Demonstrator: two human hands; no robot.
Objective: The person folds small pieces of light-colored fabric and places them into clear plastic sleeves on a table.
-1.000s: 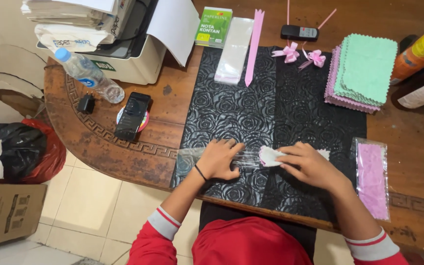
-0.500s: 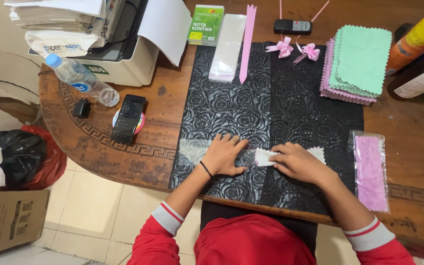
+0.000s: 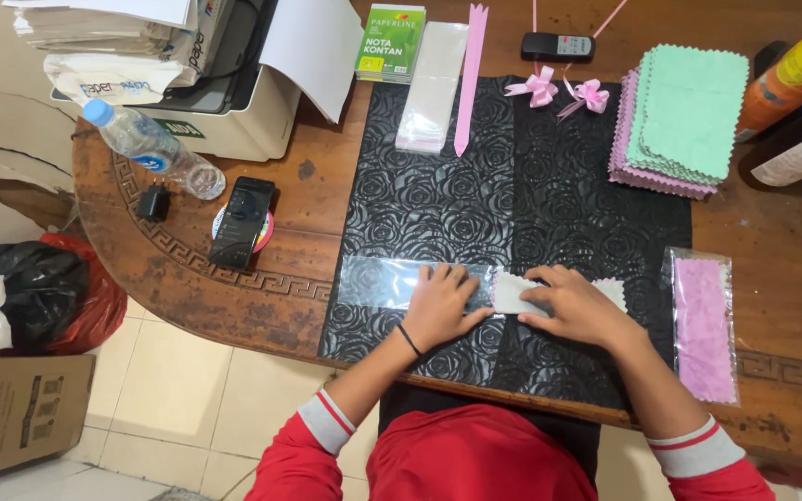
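Observation:
My left hand presses flat on a clear plastic sleeve lying on the black rose-patterned mat. My right hand rests on a folded white cloth at the sleeve's open right end, fingers pushing it toward the opening. Part of the cloth shows to the right of the hand. A black band circles my left wrist.
A packed pink cloth in a sleeve lies at the right. A stack of green and pink cloths, pink bows, a pile of spare sleeves, a pink strip, a phone, a water bottle and a printer surround the mat.
Both hands stay on the sleeve and the cloth; the white cloth has slid a little left toward the sleeve's opening. The view shifted slightly.

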